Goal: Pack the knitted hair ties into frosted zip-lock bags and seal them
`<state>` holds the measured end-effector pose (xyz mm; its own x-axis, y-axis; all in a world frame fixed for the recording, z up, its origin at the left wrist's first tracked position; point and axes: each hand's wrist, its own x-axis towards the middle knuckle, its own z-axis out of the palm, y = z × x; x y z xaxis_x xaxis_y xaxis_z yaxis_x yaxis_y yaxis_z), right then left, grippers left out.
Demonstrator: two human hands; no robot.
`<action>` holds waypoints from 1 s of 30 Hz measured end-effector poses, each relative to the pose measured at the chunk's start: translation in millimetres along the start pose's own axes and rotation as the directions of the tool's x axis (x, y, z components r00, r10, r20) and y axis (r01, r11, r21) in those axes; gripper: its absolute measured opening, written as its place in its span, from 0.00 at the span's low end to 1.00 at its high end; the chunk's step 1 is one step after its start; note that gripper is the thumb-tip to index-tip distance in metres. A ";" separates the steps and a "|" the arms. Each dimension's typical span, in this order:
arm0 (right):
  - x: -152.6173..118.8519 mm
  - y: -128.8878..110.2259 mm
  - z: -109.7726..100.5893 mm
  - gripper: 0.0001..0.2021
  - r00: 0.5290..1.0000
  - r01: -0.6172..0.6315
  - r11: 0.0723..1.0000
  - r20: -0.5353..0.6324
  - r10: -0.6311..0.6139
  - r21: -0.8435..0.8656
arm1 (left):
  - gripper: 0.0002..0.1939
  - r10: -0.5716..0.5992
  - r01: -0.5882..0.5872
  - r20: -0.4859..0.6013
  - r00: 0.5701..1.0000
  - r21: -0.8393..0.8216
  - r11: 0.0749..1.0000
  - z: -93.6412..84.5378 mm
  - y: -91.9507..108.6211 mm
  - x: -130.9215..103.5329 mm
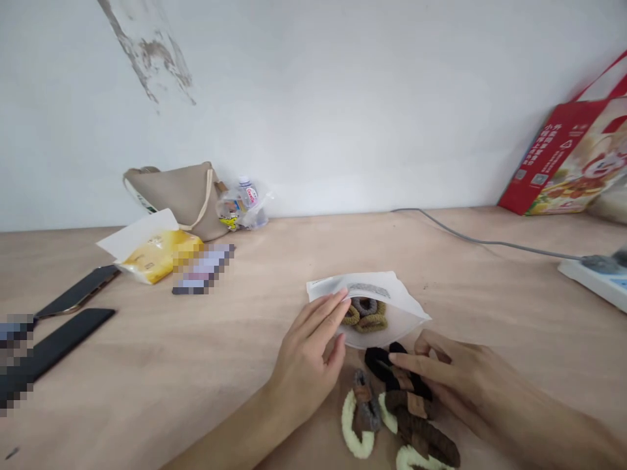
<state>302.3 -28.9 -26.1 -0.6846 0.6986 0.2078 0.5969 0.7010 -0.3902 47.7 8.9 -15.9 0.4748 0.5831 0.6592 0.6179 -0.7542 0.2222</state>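
A white plastic bag lies with its mouth toward me; inside are several fuzzy hair ties in olive and grey. My left hand is at the bag's left side, fingers stretched against the lifted upper layer, thumb apart below. Just in front of the mouth, the extended index finger of my right hand touches a black hair tie; its other fingers are curled and partly hidden. Nearer me lie a grey and cream hair tie and dark brown and cream ones, each with brown tabs visible.
At the back left are a beige bag, a bottle in clear plastic and a yellow tissue pack. Phones and a black flat case lie left. A red carton bag, cable and power strip are right.
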 end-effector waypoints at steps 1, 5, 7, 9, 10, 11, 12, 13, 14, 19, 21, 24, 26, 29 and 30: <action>2.1 -0.5 1.6 0.25 1.000 0.007 0.999 0.017 -0.006 -0.031 | 0.22 0.001 -0.001 0.001 1.000 0.001 1.000 -0.3 0.0 0.1; 4.8 -2.2 3.7 0.14 0.997 0.074 0.987 0.014 -0.072 -0.140 | 0.23 -0.003 0.003 0.011 1.000 0.002 1.000 -0.9 0.4 0.8; 3.8 -3.1 3.2 0.13 0.992 0.088 0.981 -0.070 -0.101 -0.173 | 0.23 -0.007 0.007 0.008 1.000 -0.003 1.000 -0.7 0.5 1.0; 4.0 -5.3 2.0 0.13 0.990 0.090 0.985 -0.095 -0.104 -0.147 | 0.23 -0.009 0.009 0.004 1.000 -0.013 1.000 -0.6 0.5 1.1; 5.1 -7.0 1.3 0.13 0.992 0.087 0.987 -0.079 -0.098 -0.135 | 0.23 -0.009 0.009 0.003 1.000 -0.017 1.000 -0.6 0.5 1.1; 6.9 -8.8 0.8 0.14 0.994 0.081 0.987 -0.055 -0.090 -0.140 | 0.23 -0.011 0.011 0.003 1.000 -0.020 1.000 -0.6 0.5 1.1; 9.4 -10.7 0.5 0.17 0.997 0.075 0.984 -0.020 -0.080 -0.163 | 0.24 -0.012 0.012 0.004 1.000 -0.022 1.000 -0.8 0.5 1.1; 12.4 -12.5 0.7 0.21 0.997 0.079 0.976 0.011 -0.078 -0.201 | 0.24 -0.014 0.014 0.005 1.000 -0.023 1.000 -1.1 0.6 1.1; 15.7 -13.7 1.4 0.23 0.997 0.073 0.967 0.025 -0.069 -0.244 | 0.24 -0.016 0.016 0.006 1.000 -0.024 1.000 -1.4 0.7 1.1; 26.7 -11.2 9.4 0.12 0.998 0.058 0.950 0.044 -0.047 -0.308 | 0.24 -0.012 0.012 0.010 1.000 -0.028 1.000 -2.1 1.3 0.7; 26.1 -8.8 9.6 0.08 0.996 0.084 0.940 0.005 -0.087 -0.330 | 0.24 -0.016 0.017 0.012 1.000 -0.024 1.000 -1.8 1.4 0.6; 25.2 -9.5 4.0 0.08 0.975 0.156 0.930 -0.097 -0.199 -0.333 | 0.24 -0.020 0.020 0.013 1.000 -0.025 0.999 -1.0 1.5 0.8; 29.3 -13.9 0.1 0.09 0.949 0.156 0.922 -0.204 -0.239 -0.354 | 0.24 -0.015 0.015 0.008 1.000 -0.038 0.999 -0.6 1.5 1.0; 46.0 -24.5 0.4 0.10 0.911 0.065 0.909 -0.348 -0.223 -0.411 | 0.25 -0.008 0.008 -0.002 1.000 -0.057 0.998 -0.7 1.1 1.2; 53.1 -27.9 1.8 0.12 0.908 0.039 0.906 -0.363 -0.208 -0.422 | 0.26 -0.007 0.007 0.000 1.000 -0.060 0.998 -1.0 0.9 1.1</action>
<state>248.5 -11.6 -5.8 -0.5943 0.5403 0.5958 0.6904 0.7227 0.0332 48.1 8.6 -14.2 0.4702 0.5884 0.6578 0.5827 -0.7668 0.2694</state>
